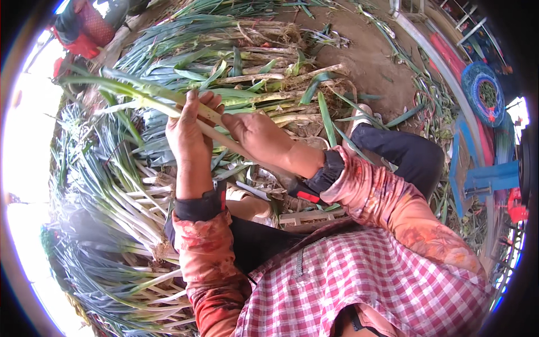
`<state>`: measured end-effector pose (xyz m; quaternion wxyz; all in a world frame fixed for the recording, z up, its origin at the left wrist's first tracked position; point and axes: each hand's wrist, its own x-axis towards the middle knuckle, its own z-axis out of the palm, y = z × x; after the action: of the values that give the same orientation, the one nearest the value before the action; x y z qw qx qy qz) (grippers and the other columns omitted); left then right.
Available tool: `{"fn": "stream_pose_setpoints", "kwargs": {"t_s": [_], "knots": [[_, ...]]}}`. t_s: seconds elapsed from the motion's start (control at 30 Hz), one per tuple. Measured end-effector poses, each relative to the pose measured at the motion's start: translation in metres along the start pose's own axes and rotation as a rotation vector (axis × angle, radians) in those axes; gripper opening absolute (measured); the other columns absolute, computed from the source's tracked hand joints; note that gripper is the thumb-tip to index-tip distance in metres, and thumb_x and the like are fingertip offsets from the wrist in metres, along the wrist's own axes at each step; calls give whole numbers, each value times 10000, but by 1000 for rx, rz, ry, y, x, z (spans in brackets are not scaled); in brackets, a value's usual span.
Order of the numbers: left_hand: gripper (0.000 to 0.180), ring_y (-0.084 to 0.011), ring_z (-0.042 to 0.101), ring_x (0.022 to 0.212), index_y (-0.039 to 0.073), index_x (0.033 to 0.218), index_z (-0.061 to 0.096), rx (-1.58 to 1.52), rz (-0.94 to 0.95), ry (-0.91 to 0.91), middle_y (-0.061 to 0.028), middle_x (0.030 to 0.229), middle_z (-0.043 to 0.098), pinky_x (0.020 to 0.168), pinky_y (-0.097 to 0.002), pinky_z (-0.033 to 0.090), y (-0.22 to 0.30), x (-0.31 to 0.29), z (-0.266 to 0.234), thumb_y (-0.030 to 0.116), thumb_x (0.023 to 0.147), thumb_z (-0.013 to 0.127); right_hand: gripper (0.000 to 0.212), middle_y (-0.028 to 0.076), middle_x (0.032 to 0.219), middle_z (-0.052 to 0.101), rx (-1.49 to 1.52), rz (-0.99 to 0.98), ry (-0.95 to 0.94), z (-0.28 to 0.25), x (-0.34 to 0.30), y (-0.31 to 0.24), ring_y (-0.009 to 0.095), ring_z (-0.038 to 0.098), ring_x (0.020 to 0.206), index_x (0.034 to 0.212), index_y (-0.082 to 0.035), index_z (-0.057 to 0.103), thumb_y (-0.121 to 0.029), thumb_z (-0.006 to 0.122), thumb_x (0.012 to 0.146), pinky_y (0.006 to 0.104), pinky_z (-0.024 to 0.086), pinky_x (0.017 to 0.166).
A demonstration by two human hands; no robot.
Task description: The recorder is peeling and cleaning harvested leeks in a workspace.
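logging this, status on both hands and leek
Left hand gripping leek. Right hand closed on it. Leek slanting, leaves far left. Piled leeks alongside; nothing seen blocking hands.

Pretty bright, lit by daylight from left. Blown out to solid white along left rim, glary in smaller patch at far right too. Kinda milky over leeks [132,220] lower left. Decently crisp mid-frame, softer outward. Heavily fisheye-bent, with black corners and bluish-purple fringing.

Smooth leek [222,139], matt cloth garment [359,269]
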<state>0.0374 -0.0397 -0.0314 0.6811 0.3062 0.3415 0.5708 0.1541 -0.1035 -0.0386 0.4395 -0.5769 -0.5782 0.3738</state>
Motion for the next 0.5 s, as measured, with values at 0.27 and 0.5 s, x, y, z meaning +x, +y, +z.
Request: {"fn": "stream_pose_setpoints", "kwargs": {"t_s": [0.27, 0.5], "knots": [[193, -175, 569, 738, 33, 888, 470, -298, -79, 78, -103, 865, 562, 676, -266, 504, 12, 14, -19, 225, 891, 488, 436, 72, 602, 534, 43, 113, -193, 3, -34, 12, 130, 491, 581, 816, -22, 580, -379, 358, 931, 304, 414, 569], [186, -217, 580, 725, 49, 874, 447, -171, -106, -11, -102, 804, 554, 713, -354, 504, 8, 1, 1, 231, 890, 484, 372, 151, 642, 556, 110, 51, -255, 13, 18, 3, 223, 531, 583, 867, -4, 585, -322, 397, 915, 345, 422, 590]]}}
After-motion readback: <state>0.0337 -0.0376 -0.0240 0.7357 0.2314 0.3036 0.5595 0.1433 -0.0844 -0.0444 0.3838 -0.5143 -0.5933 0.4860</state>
